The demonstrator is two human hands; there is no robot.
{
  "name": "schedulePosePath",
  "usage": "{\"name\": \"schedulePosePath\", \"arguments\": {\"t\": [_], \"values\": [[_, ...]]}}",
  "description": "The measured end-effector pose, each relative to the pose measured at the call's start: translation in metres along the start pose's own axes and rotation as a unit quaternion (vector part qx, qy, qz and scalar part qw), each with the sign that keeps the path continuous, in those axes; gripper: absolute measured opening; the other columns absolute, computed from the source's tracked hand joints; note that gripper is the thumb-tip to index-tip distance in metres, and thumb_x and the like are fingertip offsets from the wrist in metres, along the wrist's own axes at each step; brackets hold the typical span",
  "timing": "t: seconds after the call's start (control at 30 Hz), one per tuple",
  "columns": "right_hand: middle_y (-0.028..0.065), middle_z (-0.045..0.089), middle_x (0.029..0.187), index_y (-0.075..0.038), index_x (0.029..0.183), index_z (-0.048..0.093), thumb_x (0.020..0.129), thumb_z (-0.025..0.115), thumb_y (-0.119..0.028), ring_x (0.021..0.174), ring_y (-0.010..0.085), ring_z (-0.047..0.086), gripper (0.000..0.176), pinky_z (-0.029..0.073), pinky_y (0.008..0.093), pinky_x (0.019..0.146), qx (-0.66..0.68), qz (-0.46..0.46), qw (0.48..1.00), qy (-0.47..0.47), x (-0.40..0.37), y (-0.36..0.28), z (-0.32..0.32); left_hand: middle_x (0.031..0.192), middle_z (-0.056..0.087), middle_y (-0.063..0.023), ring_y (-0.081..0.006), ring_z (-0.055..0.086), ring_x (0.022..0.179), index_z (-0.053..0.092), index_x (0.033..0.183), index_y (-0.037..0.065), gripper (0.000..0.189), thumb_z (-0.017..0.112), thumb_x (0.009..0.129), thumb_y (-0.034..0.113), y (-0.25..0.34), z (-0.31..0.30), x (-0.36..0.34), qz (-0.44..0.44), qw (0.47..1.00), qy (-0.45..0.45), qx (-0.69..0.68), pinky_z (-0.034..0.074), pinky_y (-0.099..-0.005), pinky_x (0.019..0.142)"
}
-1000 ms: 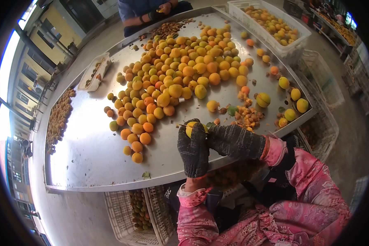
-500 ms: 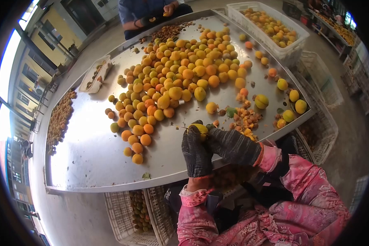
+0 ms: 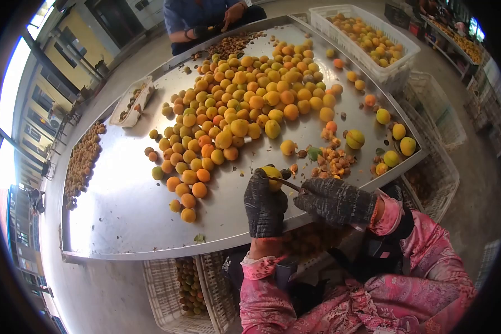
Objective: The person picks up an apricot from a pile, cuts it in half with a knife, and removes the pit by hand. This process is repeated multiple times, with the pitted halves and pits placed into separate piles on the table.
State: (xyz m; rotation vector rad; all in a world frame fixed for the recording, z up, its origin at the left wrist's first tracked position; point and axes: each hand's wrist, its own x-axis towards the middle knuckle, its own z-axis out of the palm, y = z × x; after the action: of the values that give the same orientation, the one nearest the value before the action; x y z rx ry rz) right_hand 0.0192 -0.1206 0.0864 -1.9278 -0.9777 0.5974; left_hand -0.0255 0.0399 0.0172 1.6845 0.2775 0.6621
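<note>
My left hand (image 3: 265,207), in a dark knitted glove, is closed around a yellow-green apricot (image 3: 272,179) over the near edge of the metal table. The glove hides part of the fruit. From my right hand (image 3: 338,200), gloved alike, a small knife (image 3: 287,183) with a narrow dark blade points left, its tip at the apricot. The handle is hidden in the fingers. Just beyond my right hand lies a heap of apricot pits and torn flesh (image 3: 335,160). A big pile of whole apricots (image 3: 234,111) covers the table's middle.
The metal table (image 3: 128,222) has a raised rim. Brown pits (image 3: 83,158) lie along its left side, near a small white tray (image 3: 133,106). A white crate (image 3: 392,72) of apricots stands at the far right. Another person (image 3: 197,22) sits opposite. Crates (image 3: 217,289) stand below.
My right hand has drawn away to the right from the apricot, bringing the knife blade into sight. My left hand still holds the fruit. The person opposite has lowered their hands.
</note>
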Motion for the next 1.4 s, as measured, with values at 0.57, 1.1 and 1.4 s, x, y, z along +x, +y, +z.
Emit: {"name": "schedulePosePath", "arguments": {"t": [0.57, 1.1, 1.4], "values": [[0.0152, 0.054, 0.111, -0.006, 0.119, 0.047, 0.06, 0.077, -0.016, 0.103, 0.0262, 0.054, 0.067, 0.044, 0.0353, 0.088, 0.025, -0.152, 0.988, -0.021, 0.038, 0.013, -0.028, 0.093, 0.059, -0.0198, -0.0373, 0.057, 0.087, 0.051, 0.105, 0.003, 0.044, 0.07, 0.065, 0.004, 0.024, -0.002, -0.013, 0.097, 0.967, -0.145, 0.185, 0.045, -0.044, 0.074], [0.003, 0.056, 0.093, -0.006, 0.099, 0.051, 0.068, 0.076, -0.012, 0.086, 0.0123, 0.054, 0.04, 0.046, 0.0302, 0.077, 0.335, 0.007, 0.92, 0.203, 0.026, 0.018, 0.028, 0.09, 0.056, -0.011, -0.0208, 0.056, 0.078, 0.052, 0.102, 0.003, 0.042, 0.047, 0.089, 0.042, 0.025, 0.022, -0.011, -0.334, 0.793, 0.123, -0.495, 0.049, -0.0284, 0.065], [0.0124, 0.053, 0.107, -0.004, 0.113, 0.051, 0.073, 0.07, -0.016, 0.102, 0.0274, 0.052, 0.046, 0.04, 0.0363, 0.092, -0.014, -0.102, 0.995, 0.01, -0.039, 0.049, 0.027, 0.087, 0.058, -0.0126, -0.0171, 0.051, 0.066, 0.052, 0.106, 0.01, 0.042, 0.048, 0.086, 0.047, 0.028, 0.006, 0.0, -0.24, 0.834, 0.081, -0.49, 0.043, -0.0248, 0.055]]}}
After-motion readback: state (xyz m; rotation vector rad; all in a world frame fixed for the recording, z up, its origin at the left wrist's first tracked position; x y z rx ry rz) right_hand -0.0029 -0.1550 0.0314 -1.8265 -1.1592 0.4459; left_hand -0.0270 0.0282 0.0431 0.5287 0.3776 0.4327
